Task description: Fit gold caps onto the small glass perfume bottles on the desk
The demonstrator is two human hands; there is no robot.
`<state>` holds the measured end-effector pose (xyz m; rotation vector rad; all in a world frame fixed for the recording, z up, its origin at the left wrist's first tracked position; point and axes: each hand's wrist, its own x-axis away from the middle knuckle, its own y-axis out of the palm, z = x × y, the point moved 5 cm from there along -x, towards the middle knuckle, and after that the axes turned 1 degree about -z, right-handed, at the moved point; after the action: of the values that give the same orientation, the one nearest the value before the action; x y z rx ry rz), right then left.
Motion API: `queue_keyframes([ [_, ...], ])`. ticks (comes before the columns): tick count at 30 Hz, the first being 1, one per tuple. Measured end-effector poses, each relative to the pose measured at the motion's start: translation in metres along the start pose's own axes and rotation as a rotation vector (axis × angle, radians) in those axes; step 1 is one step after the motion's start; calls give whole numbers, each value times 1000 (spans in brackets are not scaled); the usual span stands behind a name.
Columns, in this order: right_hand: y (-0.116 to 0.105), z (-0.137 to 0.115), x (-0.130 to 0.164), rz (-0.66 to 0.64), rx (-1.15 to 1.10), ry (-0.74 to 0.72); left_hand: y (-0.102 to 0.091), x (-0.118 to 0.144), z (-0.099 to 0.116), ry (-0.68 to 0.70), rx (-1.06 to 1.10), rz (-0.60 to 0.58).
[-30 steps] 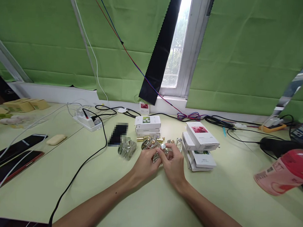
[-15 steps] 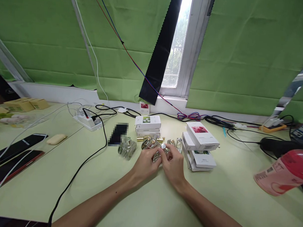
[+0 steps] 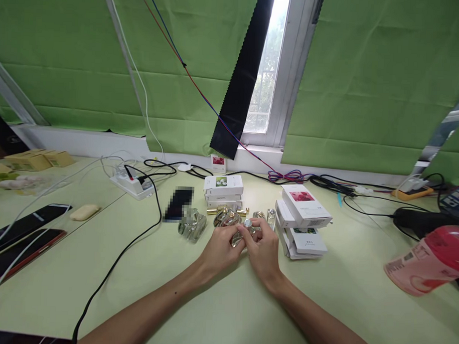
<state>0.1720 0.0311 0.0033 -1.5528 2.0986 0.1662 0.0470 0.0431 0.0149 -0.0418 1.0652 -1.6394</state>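
Both hands are closed around a small clear glass bottle at the middle of the table. Its silver cap shows between my fingertips. My left hand grips the bottle's left side, while the fingers of my right hand pinch near the cap. Much of the bottle is hidden by the fingers. Just behind lie several glass bottles with gold-coloured necks, and a gold tube. Off to the left sits a clear, faceted glass piece.
White boxes are stacked at the back and right. A pink bottle with a red lid leans at far right. Phones and a power strip are on the left. A black cable crosses the table.
The hands keep their hold on the bottle almost unmoved. Its silver cap looks tilted slightly more towards me. The whole view has shifted very slightly.
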Motion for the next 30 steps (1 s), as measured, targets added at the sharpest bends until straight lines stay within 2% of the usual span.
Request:
queue_keyframes([
  [19,-2,-7,0,38,129,-60,-1,0,-1,8,7,-7],
  [30,2,-9,1,-14,115,-90,-2,-1,2,17,51,-21],
])
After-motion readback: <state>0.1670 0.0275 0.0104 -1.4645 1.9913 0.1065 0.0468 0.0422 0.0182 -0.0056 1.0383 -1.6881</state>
